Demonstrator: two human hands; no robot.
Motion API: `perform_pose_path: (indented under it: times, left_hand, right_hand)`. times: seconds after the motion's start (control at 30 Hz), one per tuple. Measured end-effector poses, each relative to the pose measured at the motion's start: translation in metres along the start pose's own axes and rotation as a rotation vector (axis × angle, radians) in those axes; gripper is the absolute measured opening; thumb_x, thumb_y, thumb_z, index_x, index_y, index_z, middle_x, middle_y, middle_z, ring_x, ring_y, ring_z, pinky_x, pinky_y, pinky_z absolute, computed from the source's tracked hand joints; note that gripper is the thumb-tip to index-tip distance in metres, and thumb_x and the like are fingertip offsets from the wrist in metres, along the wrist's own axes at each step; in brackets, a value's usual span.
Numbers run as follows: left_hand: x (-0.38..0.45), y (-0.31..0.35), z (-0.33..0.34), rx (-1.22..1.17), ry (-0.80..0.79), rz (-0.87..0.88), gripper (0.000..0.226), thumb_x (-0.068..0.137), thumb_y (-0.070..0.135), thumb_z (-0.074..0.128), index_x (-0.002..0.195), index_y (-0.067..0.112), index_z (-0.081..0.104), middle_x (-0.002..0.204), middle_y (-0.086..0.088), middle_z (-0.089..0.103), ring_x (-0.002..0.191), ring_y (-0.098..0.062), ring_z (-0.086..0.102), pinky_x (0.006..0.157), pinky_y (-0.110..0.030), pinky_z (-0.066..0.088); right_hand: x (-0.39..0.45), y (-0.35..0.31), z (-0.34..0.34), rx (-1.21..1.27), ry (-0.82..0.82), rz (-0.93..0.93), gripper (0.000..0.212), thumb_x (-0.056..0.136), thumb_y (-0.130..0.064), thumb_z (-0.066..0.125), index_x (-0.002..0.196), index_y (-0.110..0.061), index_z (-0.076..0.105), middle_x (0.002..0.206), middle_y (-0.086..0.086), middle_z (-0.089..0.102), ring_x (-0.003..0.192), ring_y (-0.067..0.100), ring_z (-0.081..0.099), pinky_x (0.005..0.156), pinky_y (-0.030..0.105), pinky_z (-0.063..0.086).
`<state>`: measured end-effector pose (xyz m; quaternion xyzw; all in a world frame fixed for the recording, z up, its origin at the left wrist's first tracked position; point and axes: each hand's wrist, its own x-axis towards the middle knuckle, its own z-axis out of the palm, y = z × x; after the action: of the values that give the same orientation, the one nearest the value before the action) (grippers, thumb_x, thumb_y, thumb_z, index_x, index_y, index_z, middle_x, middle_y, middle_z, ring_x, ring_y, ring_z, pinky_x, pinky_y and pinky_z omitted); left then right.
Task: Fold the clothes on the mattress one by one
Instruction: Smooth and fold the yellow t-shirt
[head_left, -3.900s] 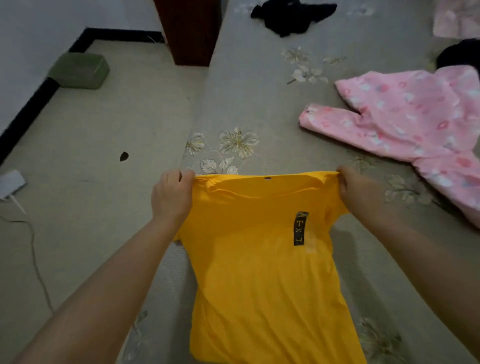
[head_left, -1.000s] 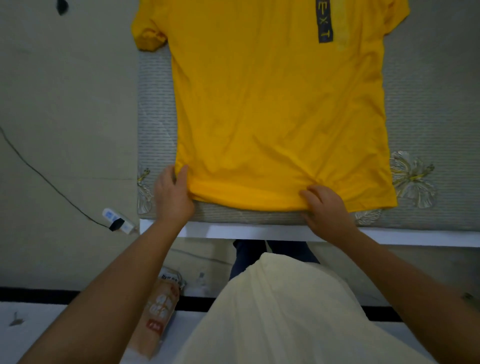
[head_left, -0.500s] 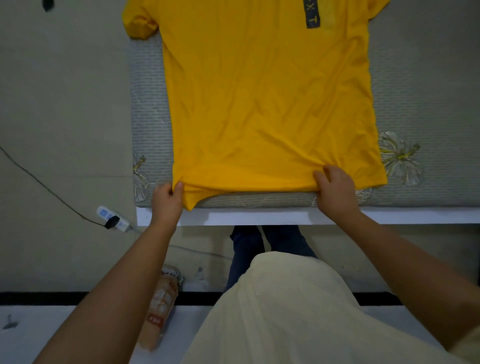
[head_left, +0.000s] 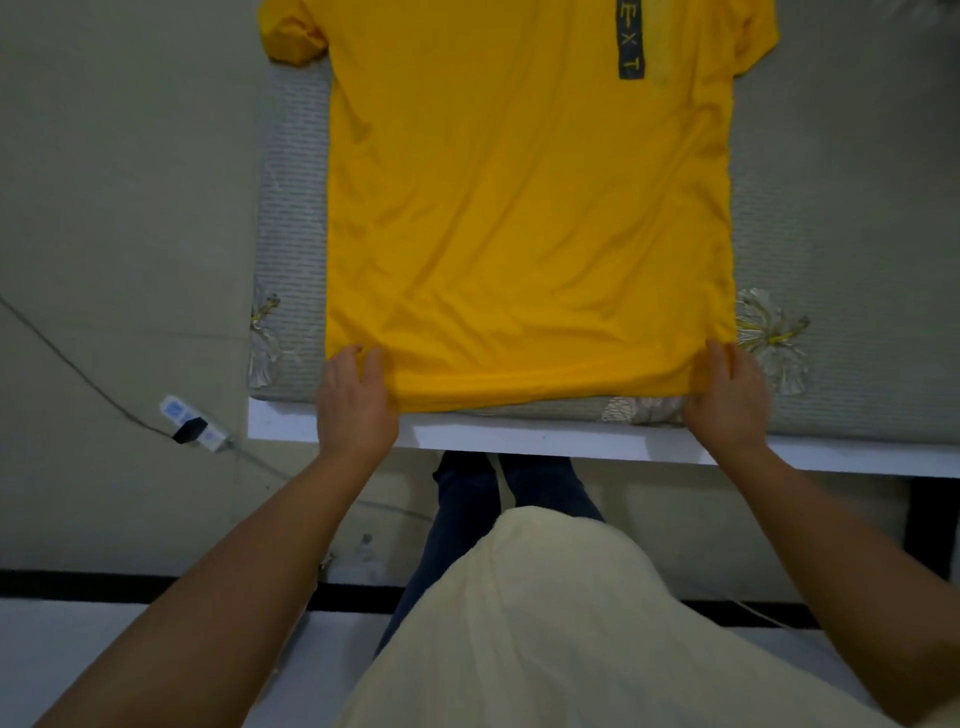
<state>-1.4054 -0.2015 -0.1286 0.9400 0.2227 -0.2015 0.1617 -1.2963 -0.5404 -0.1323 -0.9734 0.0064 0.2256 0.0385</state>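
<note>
A yellow T-shirt (head_left: 524, 208) with a dark vertical label near its chest lies spread flat on the grey, flower-printed mattress (head_left: 841, 218), its hem toward me. My left hand (head_left: 356, 400) holds the hem's left corner, fingers on top and the fabric draped over the thumb side. My right hand (head_left: 727, 400) holds the hem's right corner the same way. Both hands sit at the mattress's near edge. The left sleeve is bunched at the top left, and the collar is out of view.
The mattress's white base edge (head_left: 545, 439) runs just below my hands. On the floor to the left lie a white power strip with a black plug (head_left: 192, 428) and its cable. My legs and cream top fill the bottom of the view.
My hands have slid outward along the hem to its two corners, the right one farthest. The hem now lies straighter and the shirt flatter.
</note>
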Motion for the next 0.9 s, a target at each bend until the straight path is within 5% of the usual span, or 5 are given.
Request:
perform_pose_path:
  times: [0.2, 0.33, 0.53, 0.67, 0.9]
  left_hand:
    - [-0.008, 0.04, 0.012, 0.12, -0.106, 0.391, 0.05, 0.036, -0.02, 0.079, 0.084, -0.013, 0.065, 0.091, -0.035, 0.063, 0.075, -0.048, 0.064, 0.052, -0.044, 0.052]
    - [0.002, 0.058, 0.021, 0.168, -0.214, 0.416, 0.05, 0.064, -0.013, 0.07, 0.112, -0.01, 0.057, 0.118, -0.035, 0.052, 0.107, -0.047, 0.053, 0.077, -0.046, 0.048]
    - [0.003, 0.062, 0.024, 0.217, -0.265, 0.341, 0.052, 0.074, -0.009, 0.058, 0.125, -0.002, 0.05, 0.132, -0.028, 0.042, 0.119, -0.04, 0.04, 0.08, -0.047, 0.042]
    - [0.003, 0.066, 0.023, 0.261, -0.259, 0.303, 0.057, 0.075, -0.007, 0.056, 0.13, 0.004, 0.045, 0.139, -0.023, 0.036, 0.124, -0.037, 0.035, 0.084, -0.046, 0.039]
    - [0.014, 0.08, 0.027, 0.426, -0.266, 0.347, 0.042, 0.062, 0.001, 0.077, 0.1, -0.004, 0.061, 0.102, -0.029, 0.055, 0.094, -0.042, 0.053, 0.068, -0.047, 0.043]
  right_hand:
    - [0.019, 0.03, -0.003, 0.213, 0.006, 0.085, 0.058, 0.082, 0.002, 0.053, 0.138, -0.003, 0.037, 0.119, 0.033, 0.045, 0.108, 0.042, 0.044, 0.084, 0.042, 0.037]
    - [0.025, 0.029, -0.003, 0.336, 0.043, 0.059, 0.048, 0.083, 0.003, 0.045, 0.131, 0.0, 0.044, 0.104, 0.031, 0.058, 0.096, 0.041, 0.054, 0.07, 0.036, 0.036]
    - [0.018, 0.062, -0.034, 0.134, -0.018, -0.211, 0.02, 0.078, 0.012, 0.056, 0.094, 0.009, 0.066, 0.087, 0.032, 0.057, 0.079, 0.043, 0.056, 0.063, 0.033, 0.033]
    - [0.022, 0.084, -0.04, 0.033, -0.141, -0.215, 0.023, 0.083, 0.004, 0.055, 0.103, 0.004, 0.066, 0.091, 0.03, 0.056, 0.085, 0.04, 0.054, 0.066, 0.03, 0.029]
    - [0.027, 0.087, -0.011, -0.036, -0.235, -0.171, 0.026, 0.086, 0.005, 0.046, 0.109, 0.01, 0.057, 0.105, 0.029, 0.053, 0.094, 0.038, 0.049, 0.075, 0.042, 0.038]
